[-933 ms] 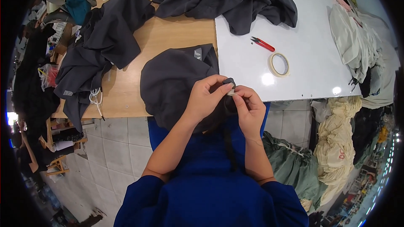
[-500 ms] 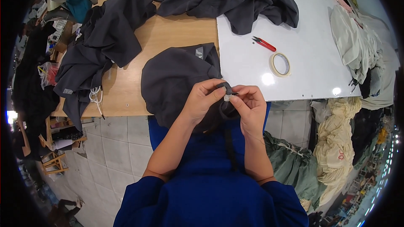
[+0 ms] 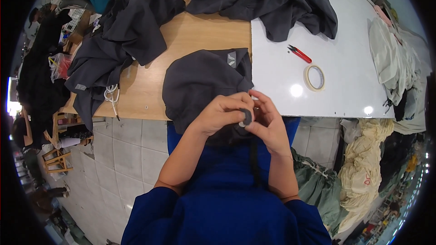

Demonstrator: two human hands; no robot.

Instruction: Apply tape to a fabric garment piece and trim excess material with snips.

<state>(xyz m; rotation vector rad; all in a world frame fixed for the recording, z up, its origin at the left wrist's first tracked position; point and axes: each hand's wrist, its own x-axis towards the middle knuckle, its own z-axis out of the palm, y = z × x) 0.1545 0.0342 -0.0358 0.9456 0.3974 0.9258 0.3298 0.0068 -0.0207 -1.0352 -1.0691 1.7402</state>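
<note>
On the far left of the wooden tabletop (image 3: 213, 31), a dark grey garment (image 3: 141, 20) lies heaped, its lower part hanging over the near edge with a looped white cord (image 3: 111, 94); heaped there, it seems set aside so that the middle is free for handwork. Right of it, the dark grey cloth being worked (image 3: 200, 75) lies bunched at the table's near edge and spills toward the lap, probably so that its edge can be brought close to the body while the table bears the weight.

The left hand (image 3: 220, 115) pinches a small dark grey fold (image 3: 247, 116) between thumb and bent fingers, apparently to steady it. The right hand (image 3: 269, 129) closes on the same fold from the other side, thumb at its lower end, fingers curled behind, as if to shape or press it. The fingers hide much of this spot, so I cannot tell what the pale bit at the fold is.

Farther right, on the white panel (image 3: 272, 81), red-handled snips (image 3: 300, 54) and a tape roll (image 3: 307, 80) lie near the right hand, presumably for easy reach.
</note>
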